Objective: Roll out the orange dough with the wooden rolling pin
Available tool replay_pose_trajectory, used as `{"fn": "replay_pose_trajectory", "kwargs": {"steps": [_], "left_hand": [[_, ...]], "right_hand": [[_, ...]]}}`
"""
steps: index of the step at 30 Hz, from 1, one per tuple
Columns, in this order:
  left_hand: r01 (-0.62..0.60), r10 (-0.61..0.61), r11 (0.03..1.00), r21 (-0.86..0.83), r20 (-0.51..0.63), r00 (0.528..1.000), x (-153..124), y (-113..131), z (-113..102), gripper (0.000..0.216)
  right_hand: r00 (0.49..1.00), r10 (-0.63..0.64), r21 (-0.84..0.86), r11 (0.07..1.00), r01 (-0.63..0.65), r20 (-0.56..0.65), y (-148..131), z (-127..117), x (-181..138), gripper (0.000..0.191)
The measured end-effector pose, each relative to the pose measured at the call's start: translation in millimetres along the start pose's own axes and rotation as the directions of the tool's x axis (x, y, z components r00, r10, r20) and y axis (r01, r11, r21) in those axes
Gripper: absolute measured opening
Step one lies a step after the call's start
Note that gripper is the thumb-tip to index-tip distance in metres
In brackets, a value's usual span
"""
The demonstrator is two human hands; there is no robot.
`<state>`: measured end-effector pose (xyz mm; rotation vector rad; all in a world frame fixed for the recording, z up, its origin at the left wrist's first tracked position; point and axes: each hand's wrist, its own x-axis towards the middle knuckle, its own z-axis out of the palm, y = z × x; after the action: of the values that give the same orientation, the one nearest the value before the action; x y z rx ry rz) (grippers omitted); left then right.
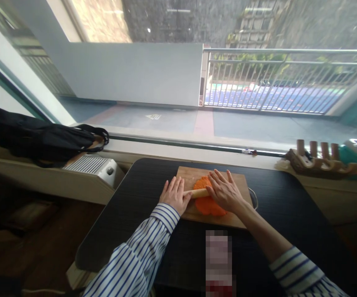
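A light wooden rolling pin (198, 193) lies across a flattened sheet of orange dough (208, 206) on a wooden board (191, 213). My left hand (174, 193) rests flat on the pin's left end, fingers stretched out beyond it and the thumb towards me. Over the right part of the pin and the dough lies my right hand (224, 190), palm down with its fingers extended and slightly apart. It hides the pin's right end and part of the dough. Neither hand has its fingers wrapped round the pin.
The board lies on a dark table (119, 231) below a large window. A metal loop handle (255, 198) sticks out at the board's right. A black bag (42, 136) and a white slatted box (98, 168) are left; a brown rack (317, 163) stands right. A pixelated patch covers the front.
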<state>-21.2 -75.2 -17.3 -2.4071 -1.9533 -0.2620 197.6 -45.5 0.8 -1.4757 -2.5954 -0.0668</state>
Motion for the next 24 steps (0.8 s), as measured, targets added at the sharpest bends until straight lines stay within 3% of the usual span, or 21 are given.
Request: {"fn": "replay_pose_trajectory", "kwargs": {"steps": [13,24], "left_hand": [[0.131,-0.127,0.991,-0.028,0.111,0.986,50.8,-9.1,-5.6,0.067],[0.158,-0.148,0.986,-0.050,0.161,0.976,80.2,-21.3,1.3,0.069]], "right_hand": [[0.994,0.086,0.061,0.994,-0.091,0.074,14.0,3.8,41.4,0.053],[0.975,0.186,0.103,0.975,-0.199,0.120,17.4,1.7,61.5,0.050]]}}
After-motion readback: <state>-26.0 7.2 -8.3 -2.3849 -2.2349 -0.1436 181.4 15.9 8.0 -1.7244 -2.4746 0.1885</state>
